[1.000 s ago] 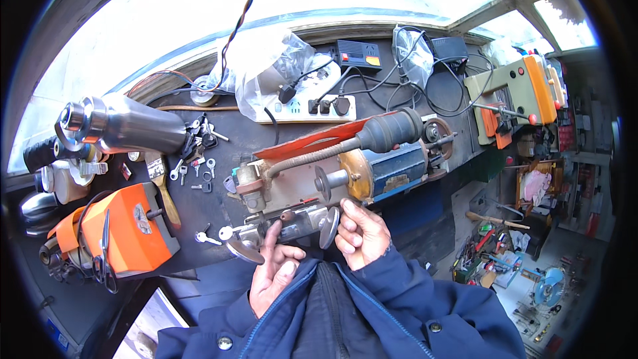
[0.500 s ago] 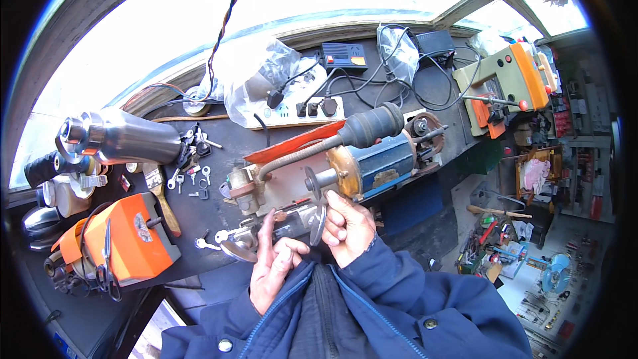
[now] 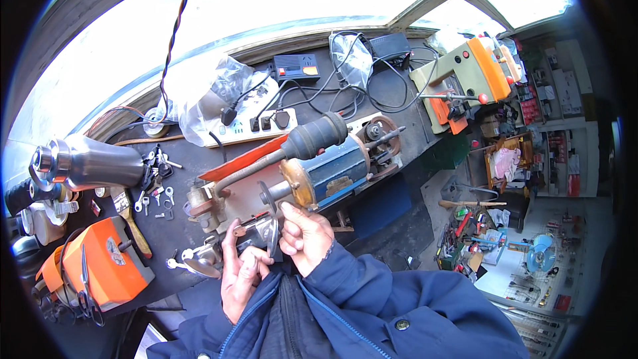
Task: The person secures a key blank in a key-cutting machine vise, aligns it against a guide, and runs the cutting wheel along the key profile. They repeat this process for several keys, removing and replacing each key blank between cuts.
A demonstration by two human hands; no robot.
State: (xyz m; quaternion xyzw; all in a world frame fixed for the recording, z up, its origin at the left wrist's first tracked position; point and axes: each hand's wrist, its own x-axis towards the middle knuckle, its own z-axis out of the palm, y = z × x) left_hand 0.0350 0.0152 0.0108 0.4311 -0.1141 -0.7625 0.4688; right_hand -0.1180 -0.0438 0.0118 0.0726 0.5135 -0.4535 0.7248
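Note:
A key-cutting machine with a blue motor (image 3: pixel 342 176) stands on the dark bench in front of me. My right hand (image 3: pixel 306 238) is closed, its curled fingers on the edge of a round metal handwheel (image 3: pixel 273 231) at the near side of the machine. Left of that, my left hand (image 3: pixel 242 276) grips the metal clamp carriage (image 3: pixel 256 233), index finger stretched up along it and the other fingers bent. What the clamp holds is too small to make out. Keys (image 3: pixel 174 263) hang at the carriage's left end.
To the left stand a steel flask (image 3: pixel 100 163), loose keys (image 3: pixel 157 193), a brush (image 3: pixel 133 226) and an orange machine (image 3: pixel 109 262). Behind are a white power strip (image 3: pixel 246 131) and tangled cables. A green-and-orange machine (image 3: pixel 458 70) sits at the far right.
My view has turned to the right, so the bench and machine appear farther left. Both hands stay at the carriage and handwheel, with little change in their grip.

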